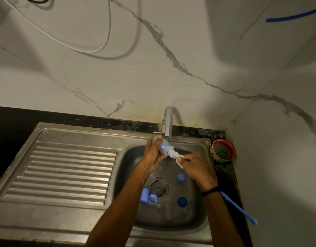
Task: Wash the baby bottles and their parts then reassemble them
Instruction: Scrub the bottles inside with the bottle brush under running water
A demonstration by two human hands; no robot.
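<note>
My left hand (152,155) grips a clear bluish baby bottle (163,146) lying sideways just under the tap (167,122), over the sink basin (194,216). My right hand (196,168) holds a bottle brush; its white bristles (175,155) sit at the bottle's mouth and its blue handle (241,209) sticks out past my wrist. On the basin floor lie several blue bottle parts: a cap (144,195), a ring (153,198), a piece (180,177) and a darker cap (182,201).
A ribbed steel drainboard (64,172) lies left of the basin. A red bowl with a green scrubber (223,150) stands on the dark counter at the right, by the corner wall. The drain strainer (158,187) is in the basin's middle.
</note>
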